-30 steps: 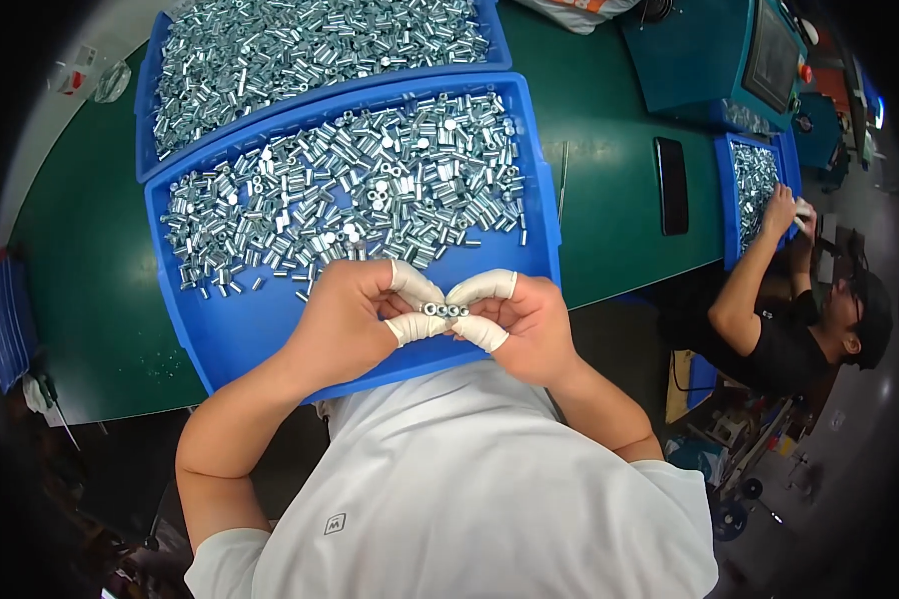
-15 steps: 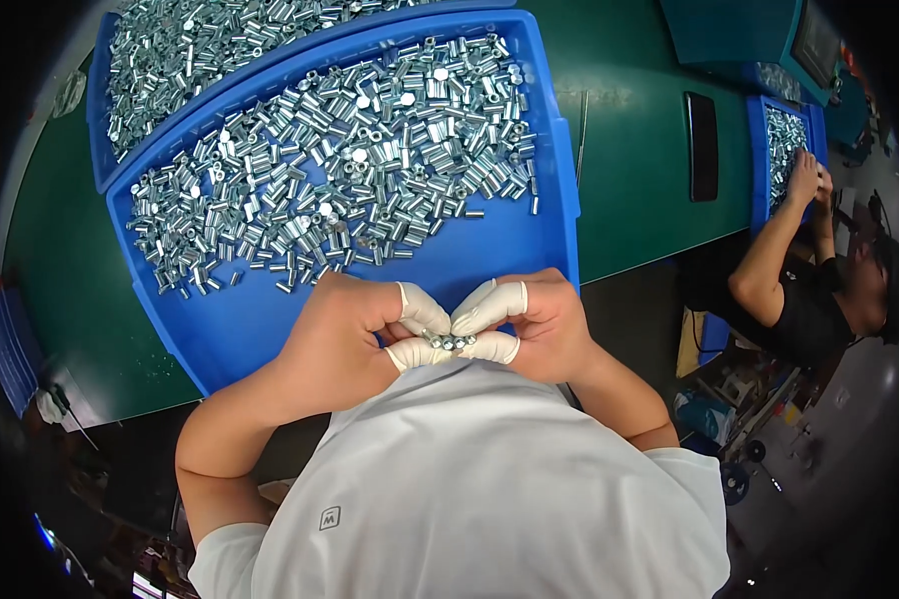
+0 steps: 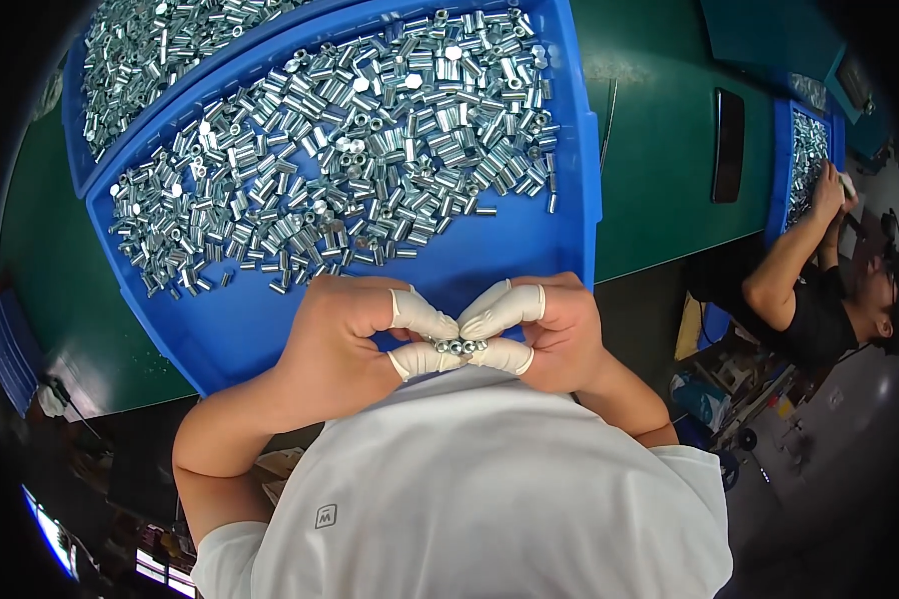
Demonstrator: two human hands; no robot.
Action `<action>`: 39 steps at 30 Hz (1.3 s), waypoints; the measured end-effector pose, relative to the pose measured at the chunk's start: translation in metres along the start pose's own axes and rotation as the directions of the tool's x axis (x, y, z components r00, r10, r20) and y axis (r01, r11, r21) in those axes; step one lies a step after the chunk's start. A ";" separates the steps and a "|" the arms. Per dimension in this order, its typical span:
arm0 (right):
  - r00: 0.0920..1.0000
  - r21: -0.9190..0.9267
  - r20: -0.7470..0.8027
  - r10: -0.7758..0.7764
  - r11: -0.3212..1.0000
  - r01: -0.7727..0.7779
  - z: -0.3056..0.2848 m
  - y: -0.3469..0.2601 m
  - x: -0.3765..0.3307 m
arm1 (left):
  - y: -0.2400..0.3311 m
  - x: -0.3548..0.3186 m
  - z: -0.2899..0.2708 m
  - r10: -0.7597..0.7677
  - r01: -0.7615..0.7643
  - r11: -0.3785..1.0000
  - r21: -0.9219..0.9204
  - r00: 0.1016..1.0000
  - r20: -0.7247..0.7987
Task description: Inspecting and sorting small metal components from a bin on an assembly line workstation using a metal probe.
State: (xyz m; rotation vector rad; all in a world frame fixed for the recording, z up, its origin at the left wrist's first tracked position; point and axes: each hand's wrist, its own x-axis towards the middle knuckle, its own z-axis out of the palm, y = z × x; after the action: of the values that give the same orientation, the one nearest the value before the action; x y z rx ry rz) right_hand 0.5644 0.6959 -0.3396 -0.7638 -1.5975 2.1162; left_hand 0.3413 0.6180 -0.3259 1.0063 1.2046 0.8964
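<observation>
Several small shiny metal sleeves (image 3: 456, 347) sit side by side in a short row, their round ends showing, pinched between both hands close to my shirt. My left hand (image 3: 355, 329) grips the row's left end between thumb and fingers. At its right end my right hand (image 3: 549, 329) pinches in the same way. White finger cots cover the thumbs and fingertips, which nearly meet. Just beyond the hands lies a blue bin (image 3: 509, 255) holding a heap of the same loose metal sleeves (image 3: 370, 150).
A second blue bin (image 3: 77, 130) of metal pieces adjoins at the far left. On the green table (image 3: 659, 190) to the right lies a black phone-like slab (image 3: 728, 145). Farther right, a co-worker (image 3: 789, 290) reaches into another blue bin (image 3: 781, 170).
The view has shifted slightly, so the bins sit a little differently. My hands keep the row pinched in nearly the same place. The co-worker's hands have moved a little.
</observation>
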 end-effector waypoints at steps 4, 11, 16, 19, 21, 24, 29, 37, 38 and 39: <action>1.000 -0.006 0.002 0.007 1.000 -0.007 0.000 -0.002 0.001 | -0.001 0.001 -0.001 0.003 -0.003 1.000 -0.011 1.000 0.014; 1.000 0.000 -0.003 0.021 1.000 -0.021 0.000 -0.002 0.002 | -0.001 0.003 -0.002 0.126 -0.127 0.990 0.061 0.992 0.009; 0.998 0.014 0.003 0.066 0.998 -0.066 -0.001 -0.002 0.002 | -0.001 0.002 -0.002 0.139 -0.137 0.987 0.085 0.990 -0.012; 0.996 0.040 0.017 0.090 0.995 -0.090 -0.002 -0.002 0.003 | 0.002 0.002 -0.002 0.123 -0.124 0.988 0.091 0.992 0.006; 0.995 0.055 0.023 0.102 0.993 -0.103 -0.001 -0.004 0.003 | 0.003 0.002 -0.002 0.105 -0.105 0.992 0.071 0.994 0.004; 0.994 0.053 0.025 0.110 0.992 -0.111 -0.001 -0.004 0.003 | 0.003 0.002 -0.004 0.091 -0.092 0.994 0.067 0.996 0.008; 0.989 0.034 0.034 0.143 0.989 -0.144 -0.003 -0.005 0.002 | 0.004 0.003 -0.004 0.106 -0.107 0.990 0.088 0.994 0.013; 0.994 -0.010 0.021 0.106 0.994 -0.106 -0.001 -0.005 0.003 | 0.003 0.004 -0.004 0.138 -0.140 0.983 0.121 0.990 0.026; 0.995 -0.027 0.019 0.101 0.995 -0.100 -0.002 -0.005 0.004 | 0.001 0.004 -0.004 0.134 -0.136 0.984 0.113 0.991 0.028; 0.994 -0.029 0.016 0.105 0.994 -0.104 -0.002 -0.005 0.005 | 0.000 0.005 -0.005 0.131 -0.133 0.985 0.106 0.991 0.029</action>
State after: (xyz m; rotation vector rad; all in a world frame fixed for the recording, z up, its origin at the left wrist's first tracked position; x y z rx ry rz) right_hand 0.5615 0.7021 -0.3364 -0.8575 -1.6326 2.1833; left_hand 0.3375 0.6231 -0.3280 1.1908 1.1882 0.9286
